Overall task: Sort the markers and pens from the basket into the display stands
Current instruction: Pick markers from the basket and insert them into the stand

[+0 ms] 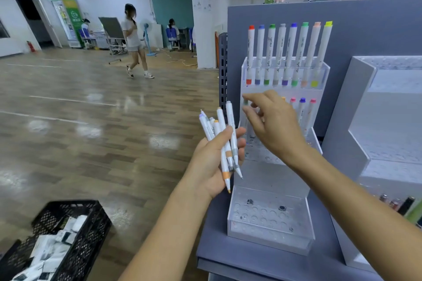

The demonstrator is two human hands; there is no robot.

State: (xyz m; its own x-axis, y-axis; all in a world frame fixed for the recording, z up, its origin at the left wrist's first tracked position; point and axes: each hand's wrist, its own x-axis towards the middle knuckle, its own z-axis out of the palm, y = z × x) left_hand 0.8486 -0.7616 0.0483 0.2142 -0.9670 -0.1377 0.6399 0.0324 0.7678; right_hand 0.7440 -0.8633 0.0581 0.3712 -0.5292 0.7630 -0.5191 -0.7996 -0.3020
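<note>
My left hand (213, 162) grips a bundle of several white markers (222, 134), held upright beside the clear tiered display stand (269, 230). My right hand (274, 128) reaches to the stand's middle tier and pinches the top of a green-capped marker (246, 103) at the tier's left end. The top tier holds a row of several markers (288, 55) with coloured caps. A few more markers (302, 109) stand in the middle tier, partly hidden behind my right hand. The lowest tier shows empty holes.
A black plastic basket (75, 235) with white packets sits on the floor at lower left. A second clear stand (388, 143) stands to the right on the grey shelf (251, 260). A person (134, 41) walks across the wooden floor behind.
</note>
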